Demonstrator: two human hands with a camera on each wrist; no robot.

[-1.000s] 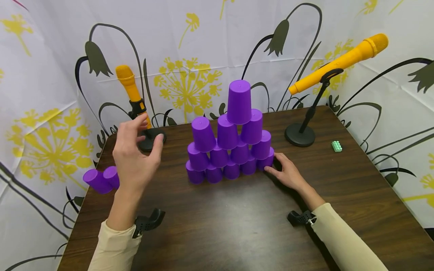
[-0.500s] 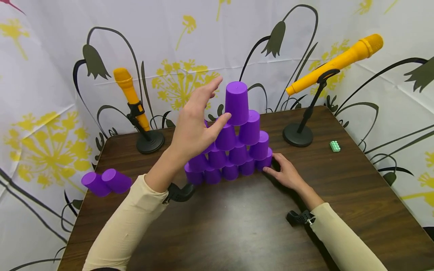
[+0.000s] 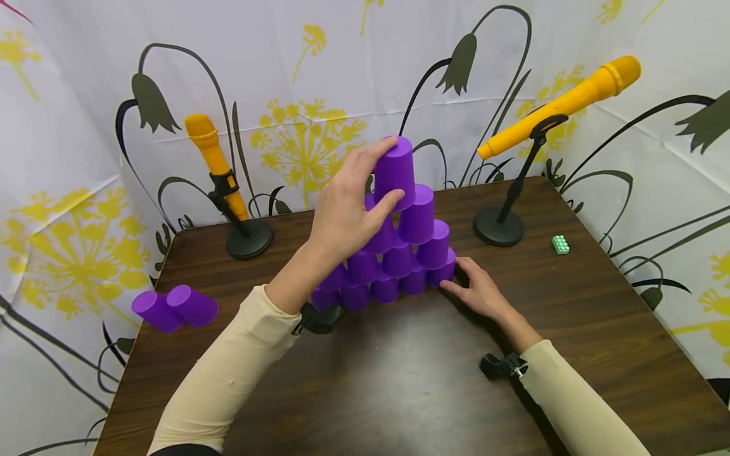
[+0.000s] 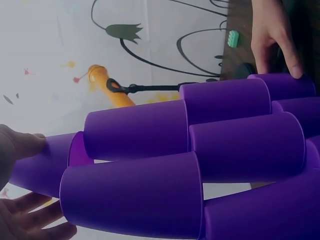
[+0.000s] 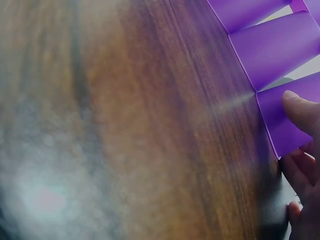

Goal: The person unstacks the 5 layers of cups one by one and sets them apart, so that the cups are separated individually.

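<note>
Purple plastic cups stand upside down in a stacked pyramid (image 3: 397,261) at the middle of the table. My left hand (image 3: 345,212) holds the single top cup (image 3: 397,172), thumb on its near side and fingers on the far side. In the left wrist view that top cup (image 4: 42,162) sits at the row below, its rim partly visible. My right hand (image 3: 481,291) grips the rightmost bottom cup (image 3: 441,273); the right wrist view has the thumb on the front of this cup (image 5: 275,120) and fingers behind. The left arm hides the pyramid's left cups.
Two purple cups (image 3: 192,306) lean together at the table's left edge. Yellow microphones on black stands rise at the back left (image 3: 210,145) and back right (image 3: 561,107). A mint-green toy brick (image 3: 561,245) lies to the right on the dark wooden table (image 3: 399,386).
My left hand has swung from the left side over to the pyramid and taken hold of the top cup. The right hand has stayed at the bottom right cup.
</note>
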